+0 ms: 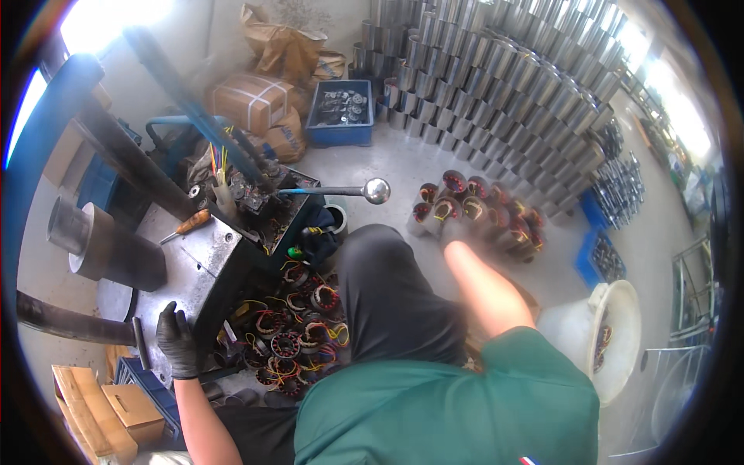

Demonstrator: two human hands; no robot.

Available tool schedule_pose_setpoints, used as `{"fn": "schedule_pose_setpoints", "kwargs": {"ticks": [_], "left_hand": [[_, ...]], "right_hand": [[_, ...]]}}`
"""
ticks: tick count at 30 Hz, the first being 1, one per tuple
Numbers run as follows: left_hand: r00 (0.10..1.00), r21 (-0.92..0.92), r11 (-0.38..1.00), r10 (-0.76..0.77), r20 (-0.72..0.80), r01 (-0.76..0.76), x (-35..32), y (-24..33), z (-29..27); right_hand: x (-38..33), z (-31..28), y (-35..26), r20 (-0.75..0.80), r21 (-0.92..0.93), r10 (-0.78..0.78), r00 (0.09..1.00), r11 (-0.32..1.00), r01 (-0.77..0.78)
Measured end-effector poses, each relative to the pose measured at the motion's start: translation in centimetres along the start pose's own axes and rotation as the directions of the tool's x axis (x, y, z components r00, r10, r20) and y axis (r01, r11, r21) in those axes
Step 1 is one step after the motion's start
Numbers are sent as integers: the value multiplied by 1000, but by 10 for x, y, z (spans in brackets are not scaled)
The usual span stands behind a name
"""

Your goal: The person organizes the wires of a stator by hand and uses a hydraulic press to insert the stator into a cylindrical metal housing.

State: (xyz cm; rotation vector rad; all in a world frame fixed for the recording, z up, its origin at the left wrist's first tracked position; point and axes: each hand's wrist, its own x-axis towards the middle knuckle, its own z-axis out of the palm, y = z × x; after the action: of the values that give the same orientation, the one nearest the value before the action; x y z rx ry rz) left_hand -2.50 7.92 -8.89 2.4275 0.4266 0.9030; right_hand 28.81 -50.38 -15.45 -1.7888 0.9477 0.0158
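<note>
A: Start close in.
B: Left hand (177,339), dark glove, at the near edge of the metal bench (194,263). Fingers loose, nothing visible in them. Contact with the bench: can't confirm.
A: Nearby?
B: Open cardboard box (133,407) lower left. Wound cores (285,344) heaped between bench and the person's dark-trousered knee (384,263), red and yellow wires poking out. White bucket (559,337) off to the right.
A: On the bench?
B: Big dark cylinder (124,256) to the left, lying tilted in view. Orange-handled tool (192,222) past it. Ball-ended lever (377,191) sticks out over the floor.
A: Right hand?
B: Right hand (456,232) stretched forward, at the near side of the filled metal cylinders (474,208). Blurred; can't tell if it's gripping one. Those stand clustered on the floor, coloured windings inside.
A: Farther out?
B: Blue bin (341,137) of metal parts, then stacked bare tubes (496,93) rising in tiers at the back.
</note>
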Motion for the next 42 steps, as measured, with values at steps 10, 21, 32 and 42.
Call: {"fn": "schedule_pose_setpoints", "kwargs": {"ticks": [10, 21, 32, 42], "left_hand": [[996, 245, 966, -85, 4, 82, 21, 15, -5], [999, 326, 945, 34, -42, -19, 43, 23, 24], [993, 370, 925, -112, 40, 90, 44, 30, 15], [986, 323, 941, -140, 86, 105, 48, 39, 17]], "right_hand": [[96, 56, 62, -16, 565, 66, 998, 824, -45], [-35, 68, -135, 955, -172, -103, 279, 574, 801], [-271, 213, 15, 787, 457, 609, -92, -477, 751], [-220, 239, 157, 936, 304, 313, -164, -479, 823]]}}
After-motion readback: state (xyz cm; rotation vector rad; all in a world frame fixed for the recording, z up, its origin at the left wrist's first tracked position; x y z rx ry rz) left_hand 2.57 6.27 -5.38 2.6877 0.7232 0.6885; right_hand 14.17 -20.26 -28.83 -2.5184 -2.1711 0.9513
